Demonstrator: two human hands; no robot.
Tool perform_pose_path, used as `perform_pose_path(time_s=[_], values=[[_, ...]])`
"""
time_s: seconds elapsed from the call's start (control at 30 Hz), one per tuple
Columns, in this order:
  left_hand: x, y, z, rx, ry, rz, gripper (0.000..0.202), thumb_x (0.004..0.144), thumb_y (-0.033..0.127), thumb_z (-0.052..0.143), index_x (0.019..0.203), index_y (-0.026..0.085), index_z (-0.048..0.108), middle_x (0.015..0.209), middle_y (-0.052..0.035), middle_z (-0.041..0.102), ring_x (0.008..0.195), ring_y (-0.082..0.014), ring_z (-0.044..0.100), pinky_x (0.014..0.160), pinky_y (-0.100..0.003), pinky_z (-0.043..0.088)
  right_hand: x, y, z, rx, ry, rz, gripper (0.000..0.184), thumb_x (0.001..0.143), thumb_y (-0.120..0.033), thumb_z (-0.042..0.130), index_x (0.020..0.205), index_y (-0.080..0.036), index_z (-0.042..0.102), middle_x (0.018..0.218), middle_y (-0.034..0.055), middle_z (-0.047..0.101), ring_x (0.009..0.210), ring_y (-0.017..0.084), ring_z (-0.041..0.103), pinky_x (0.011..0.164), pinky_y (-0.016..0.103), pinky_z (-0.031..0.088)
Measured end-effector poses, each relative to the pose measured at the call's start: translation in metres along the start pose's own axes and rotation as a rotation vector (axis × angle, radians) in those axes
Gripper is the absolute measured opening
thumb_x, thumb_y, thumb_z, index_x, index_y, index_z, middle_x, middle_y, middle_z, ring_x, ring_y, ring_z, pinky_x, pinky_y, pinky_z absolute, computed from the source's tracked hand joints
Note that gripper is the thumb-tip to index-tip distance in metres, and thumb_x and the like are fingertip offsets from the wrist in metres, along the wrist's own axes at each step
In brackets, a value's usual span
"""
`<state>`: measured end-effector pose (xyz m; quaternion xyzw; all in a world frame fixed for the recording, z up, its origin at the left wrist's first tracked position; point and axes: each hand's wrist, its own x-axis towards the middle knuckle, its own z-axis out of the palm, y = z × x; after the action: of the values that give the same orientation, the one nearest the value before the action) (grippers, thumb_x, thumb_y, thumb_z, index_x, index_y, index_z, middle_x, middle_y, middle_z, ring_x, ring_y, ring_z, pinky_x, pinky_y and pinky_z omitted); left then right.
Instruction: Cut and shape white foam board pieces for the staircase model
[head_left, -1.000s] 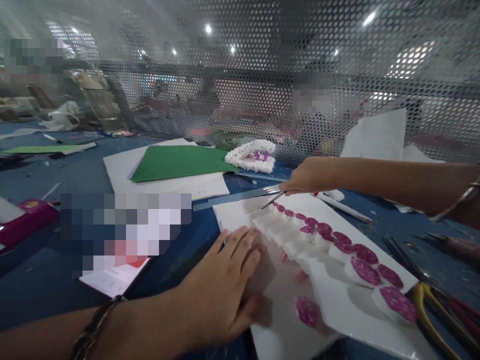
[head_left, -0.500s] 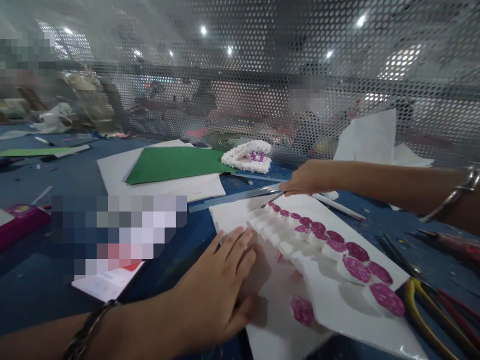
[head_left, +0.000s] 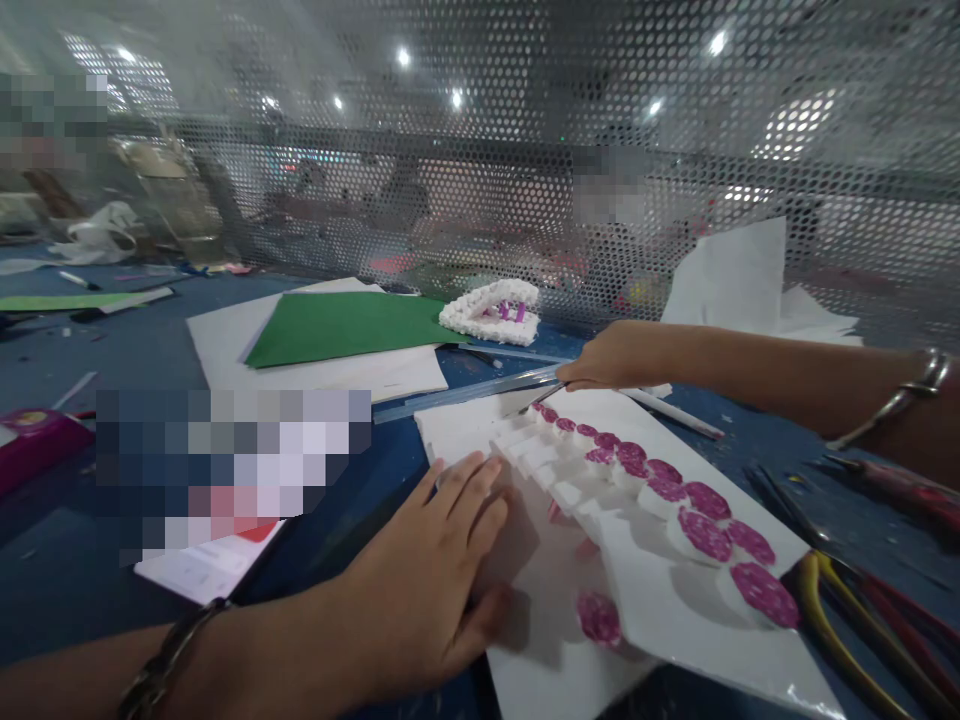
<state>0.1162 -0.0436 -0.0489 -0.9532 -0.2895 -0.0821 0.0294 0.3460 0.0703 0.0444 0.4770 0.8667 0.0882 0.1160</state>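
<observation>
My left hand lies with its fingers spread on the left part of a white sheet. Between the fingers of my right hand is a thin metal tool, its kind unclear. The tool points down and left, its tip at the far end of a row of purple-red discs with white undersides. These discs stand on a creased white piece and grow larger toward me. A loose purple disc sits on the sheet to the right of my left thumb.
Pliers with yellow handles lie at the right. At the left is a phone, partly blurred out. Behind are green paper, a rough white ornament with purple bits and a perforated metal screen.
The whole view has shifted slightly. My left hand stays flat on the sheet, and my right hand keeps the tool at nearly the same spot by the row's far end.
</observation>
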Motion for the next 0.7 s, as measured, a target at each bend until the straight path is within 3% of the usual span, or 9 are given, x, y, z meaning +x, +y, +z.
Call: perform_pose_path(time_s=[0.13, 0.37, 0.57, 0.7], values=[[0.001, -0.001, 0.0, -0.015, -0.029, 0.003, 0.054, 0.081, 0.042, 0.032, 0.119, 0.006, 0.04, 0.132, -0.0219, 0.03, 0.121, -0.0346, 0.024, 0.095, -0.051, 0.025, -0.004, -0.002, -0.004, -0.124, -0.145, -0.119, 0.015, 0.081, -0.027, 0.046, 0.082, -0.022, 0.06, 0.063, 0.0031, 0.063, 0.053, 0.015, 0.05, 0.051, 0.026, 0.026], [-0.001, -0.001, -0.002, -0.007, 0.002, 0.016, 0.053, 0.081, 0.042, 0.033, 0.119, 0.007, 0.039, 0.132, -0.0201, 0.031, 0.122, -0.0319, 0.024, 0.096, -0.049, 0.025, -0.004, 0.006, -0.017, 0.063, -0.117, -0.182, 0.019, 0.081, -0.023, 0.046, 0.075, -0.015, 0.062, 0.074, 0.0019, 0.064, 0.06, 0.011, 0.049, 0.054, 0.022, 0.028], [0.001, -0.001, -0.012, -0.002, -0.061, 0.021, 0.051, 0.081, 0.037, 0.034, 0.12, 0.003, 0.037, 0.131, -0.0228, 0.03, 0.121, -0.0322, 0.027, 0.094, -0.05, 0.029, -0.001, 0.017, -0.053, 0.158, -0.035, -0.096, 0.016, 0.078, -0.017, 0.047, 0.075, -0.009, 0.061, 0.068, -0.0009, 0.062, 0.06, 0.009, 0.048, 0.06, 0.02, 0.031], [0.0, 0.001, -0.011, -0.022, 0.048, -0.023, 0.05, 0.08, 0.042, 0.038, 0.117, 0.009, 0.038, 0.126, -0.0175, 0.039, 0.119, -0.0291, 0.029, 0.095, -0.046, 0.031, -0.029, 0.012, -0.057, 0.246, 0.058, 0.045, 0.018, 0.083, -0.015, 0.037, 0.086, -0.01, 0.054, 0.075, 0.0038, 0.063, 0.061, 0.01, 0.051, 0.059, 0.02, 0.035]])
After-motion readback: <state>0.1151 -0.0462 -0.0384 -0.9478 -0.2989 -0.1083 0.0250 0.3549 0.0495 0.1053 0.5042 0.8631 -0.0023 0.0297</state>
